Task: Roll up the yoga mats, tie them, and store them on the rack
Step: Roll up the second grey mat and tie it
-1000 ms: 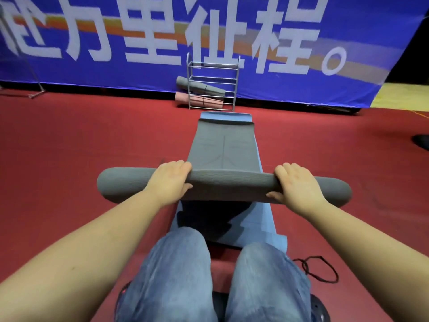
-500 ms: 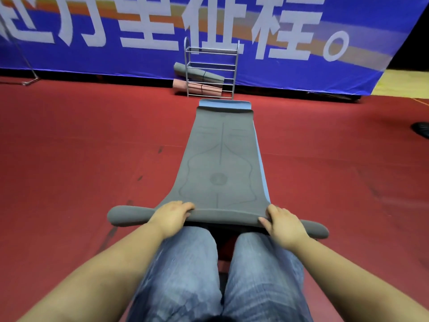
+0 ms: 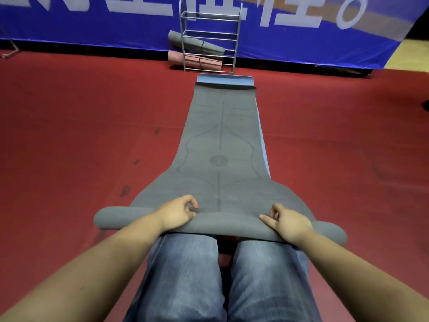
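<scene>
red carpet floor (image 3: 69,135), blue lettered banner (image 3: 92,26)

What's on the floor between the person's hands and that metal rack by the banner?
In the head view, the flat grey mat stretches from the hands almost to the rack, over a blue mat whose end peeks out.

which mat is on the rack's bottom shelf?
The pink mat, rolled, lowest on the rack; the rolled grey mat sits on a shelf above it.

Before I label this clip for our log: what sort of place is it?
Probably an indoor sports or event hall: red floor covering, big blue banner along the wall, metal rack holding rolled yoga mats.
</scene>
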`<move>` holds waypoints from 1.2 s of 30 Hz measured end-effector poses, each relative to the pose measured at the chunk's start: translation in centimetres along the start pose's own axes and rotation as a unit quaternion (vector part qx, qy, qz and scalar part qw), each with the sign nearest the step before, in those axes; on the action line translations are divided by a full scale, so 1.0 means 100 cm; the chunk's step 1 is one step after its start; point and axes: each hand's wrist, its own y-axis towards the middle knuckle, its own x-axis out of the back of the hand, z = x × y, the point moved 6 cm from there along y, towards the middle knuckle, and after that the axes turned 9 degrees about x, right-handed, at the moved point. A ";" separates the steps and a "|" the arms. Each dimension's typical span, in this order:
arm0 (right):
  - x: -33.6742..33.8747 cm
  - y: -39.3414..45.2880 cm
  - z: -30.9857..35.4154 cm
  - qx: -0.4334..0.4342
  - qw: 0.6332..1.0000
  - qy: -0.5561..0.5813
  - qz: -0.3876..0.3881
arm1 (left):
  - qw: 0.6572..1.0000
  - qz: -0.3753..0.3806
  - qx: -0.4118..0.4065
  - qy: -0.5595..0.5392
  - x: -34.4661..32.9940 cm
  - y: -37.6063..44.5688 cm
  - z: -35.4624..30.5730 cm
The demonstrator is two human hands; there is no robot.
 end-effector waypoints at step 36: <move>-0.028 -0.046 0.023 0.182 0.969 -0.036 -0.164 | 0.995 -0.067 -0.053 -0.054 -0.026 -0.045 0.018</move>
